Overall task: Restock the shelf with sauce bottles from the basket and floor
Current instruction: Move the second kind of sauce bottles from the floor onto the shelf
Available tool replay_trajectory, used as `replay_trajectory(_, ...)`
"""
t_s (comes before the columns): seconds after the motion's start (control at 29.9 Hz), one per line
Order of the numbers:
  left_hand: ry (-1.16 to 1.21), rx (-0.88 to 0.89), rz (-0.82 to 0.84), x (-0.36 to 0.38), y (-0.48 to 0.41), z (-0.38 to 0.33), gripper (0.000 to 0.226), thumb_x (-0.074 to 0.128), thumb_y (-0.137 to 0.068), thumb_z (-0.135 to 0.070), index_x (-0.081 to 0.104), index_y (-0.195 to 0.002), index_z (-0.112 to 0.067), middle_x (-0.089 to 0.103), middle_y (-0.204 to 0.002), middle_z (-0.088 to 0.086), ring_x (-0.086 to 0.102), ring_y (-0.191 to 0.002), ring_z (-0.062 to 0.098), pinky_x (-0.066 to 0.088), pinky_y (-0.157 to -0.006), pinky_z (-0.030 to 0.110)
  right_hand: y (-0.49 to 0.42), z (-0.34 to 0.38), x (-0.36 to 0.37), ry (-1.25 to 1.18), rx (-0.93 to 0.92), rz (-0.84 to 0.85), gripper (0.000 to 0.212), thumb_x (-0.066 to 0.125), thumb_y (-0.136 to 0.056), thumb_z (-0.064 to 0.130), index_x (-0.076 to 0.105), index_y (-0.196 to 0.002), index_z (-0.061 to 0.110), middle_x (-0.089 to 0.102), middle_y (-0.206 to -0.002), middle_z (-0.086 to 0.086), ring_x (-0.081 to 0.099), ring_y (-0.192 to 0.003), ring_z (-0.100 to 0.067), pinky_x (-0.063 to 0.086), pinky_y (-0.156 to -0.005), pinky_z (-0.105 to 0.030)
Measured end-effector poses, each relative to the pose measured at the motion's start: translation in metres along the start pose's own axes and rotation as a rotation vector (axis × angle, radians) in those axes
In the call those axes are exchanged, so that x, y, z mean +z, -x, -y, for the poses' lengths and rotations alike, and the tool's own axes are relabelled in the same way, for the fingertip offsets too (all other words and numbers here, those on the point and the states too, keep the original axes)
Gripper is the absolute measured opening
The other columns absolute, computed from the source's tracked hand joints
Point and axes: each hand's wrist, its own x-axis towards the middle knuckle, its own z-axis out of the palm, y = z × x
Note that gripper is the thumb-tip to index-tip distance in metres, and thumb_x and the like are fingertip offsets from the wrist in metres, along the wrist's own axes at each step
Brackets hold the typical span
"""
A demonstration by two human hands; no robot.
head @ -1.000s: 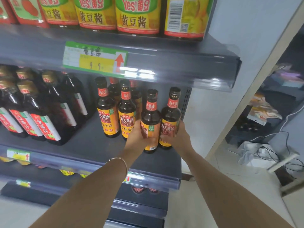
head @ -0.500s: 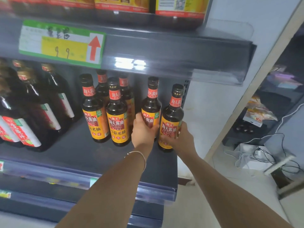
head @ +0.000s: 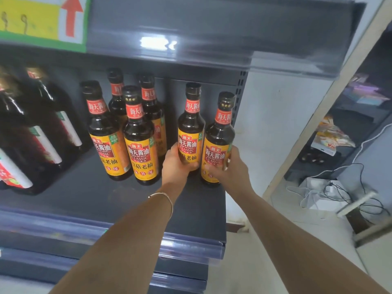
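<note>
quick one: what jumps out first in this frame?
Both hands at centre each grip a yellow-labelled sauce bottle at the right end of the dark shelf: left hand on the rear bottle, right hand on the front bottle. Just to their left stand four matching bottles in a cluster. Top left, a yellow price tag with a red arrow sits on the shelf edge above.
</note>
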Motion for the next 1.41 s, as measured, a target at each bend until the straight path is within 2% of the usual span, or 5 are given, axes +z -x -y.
replay_trajectory(0.23, -0.105, -0.071, -0.183, 0.016, -0.018, -0.002, 0.077, 0.078, -0.069, -0.019, 0.035, -0.133, -0.013, 0.046, -0.129, 0.012, 0.049, -0.117, 0.033, 0.042, -0.100, 0.049, -0.007, -0.004, 0.006, 0.027, -0.006, -0.026, 0.063, 0.076, -0.069, 0.043, 0.032, -0.112, 0.046, 0.045, -0.091, 0.036, 0.051, -0.081, 0.005, 0.040, -0.073, -0.015)
replay_trajectory(0.74, 0.023, -0.018, -0.055, 0.017, -0.014, 0.001, 0.063, 0.070, -0.078, -0.011, 0.038, -0.131, -0.025, 0.059, -0.099, -0.008, 0.055, -0.095, 0.012, 0.041, -0.084, 0.027, -0.008, -0.001, 0.008, 0.038, -0.035, -0.034, 0.067, 0.077, -0.070, 0.042, 0.036, -0.122, 0.033, 0.048, -0.105, 0.023, 0.050, -0.094, -0.002, 0.044, -0.077, -0.021)
replay_trajectory(0.97, -0.042, -0.037, 0.002, 0.008, -0.008, -0.003, 0.069, 0.059, -0.087, -0.013, 0.022, -0.144, -0.020, 0.050, -0.137, 0.006, 0.046, -0.127, 0.024, 0.038, -0.105, 0.042, -0.004, 0.007, 0.009, 0.019, 0.006, -0.025, 0.067, 0.077, -0.070, 0.039, 0.037, -0.123, 0.029, 0.048, -0.103, 0.020, 0.050, -0.094, -0.004, 0.045, -0.080, -0.024)
replay_trajectory(1.17, -0.058, 0.127, -0.073, -0.016, 0.029, 0.004, 0.036, 0.035, -0.099, -0.023, 0.045, -0.131, -0.011, 0.056, -0.128, 0.010, 0.052, -0.118, 0.025, 0.041, -0.099, 0.033, 0.005, 0.024, 0.028, -0.021, -0.027, 0.093, 0.069, 0.077, -0.069, 0.039, 0.039, -0.126, 0.027, 0.054, -0.105, 0.018, 0.054, -0.094, -0.003, 0.043, -0.078, -0.019)
replay_trajectory(1.41, -0.020, 0.157, -0.050, -0.026, 0.057, 0.013, 0.046, 0.033, -0.099, -0.022, 0.025, -0.144, -0.022, 0.036, -0.144, -0.002, 0.035, -0.129, 0.008, 0.029, -0.109, 0.026, 0.011, 0.042, 0.056, -0.073, -0.010, 0.203, 0.073, 0.072, -0.078, 0.030, 0.030, -0.137, 0.022, 0.053, -0.116, 0.013, 0.050, -0.097, 0.000, 0.040, -0.081, -0.013)
